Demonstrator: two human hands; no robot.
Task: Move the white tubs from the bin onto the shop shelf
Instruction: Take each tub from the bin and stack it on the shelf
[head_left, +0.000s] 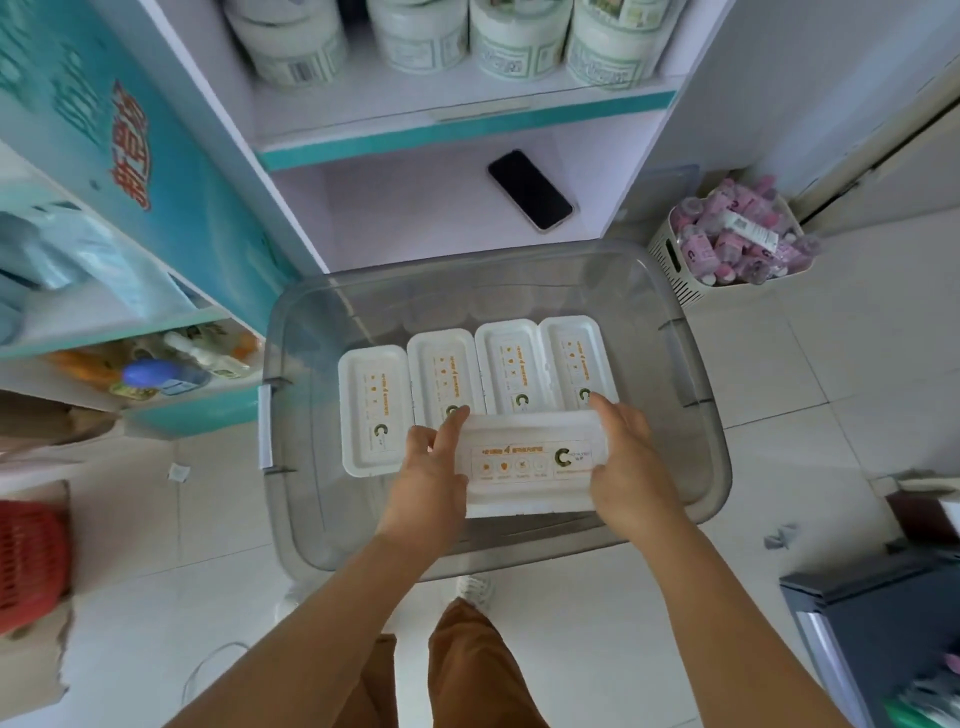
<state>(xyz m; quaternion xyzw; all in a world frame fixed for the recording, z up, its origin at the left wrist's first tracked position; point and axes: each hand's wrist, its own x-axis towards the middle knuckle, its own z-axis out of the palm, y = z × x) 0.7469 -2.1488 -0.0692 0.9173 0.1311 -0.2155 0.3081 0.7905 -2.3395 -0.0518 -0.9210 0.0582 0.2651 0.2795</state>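
The held white tub (530, 462) lay crosswise over the near part of the clear bin (696, 415), gripped at its ends by the left hand (431, 467) and right hand (623, 462); four more tubs (511, 366) sat side by side beyond it; a loose grip could let it tip and drop back; both arms reached forward, fingers curled over its ends; the shelf (415, 218) stood beyond.

Left hand (434, 467) and right hand (626, 457) grip one white tub (530, 462) — over the bin (696, 395).
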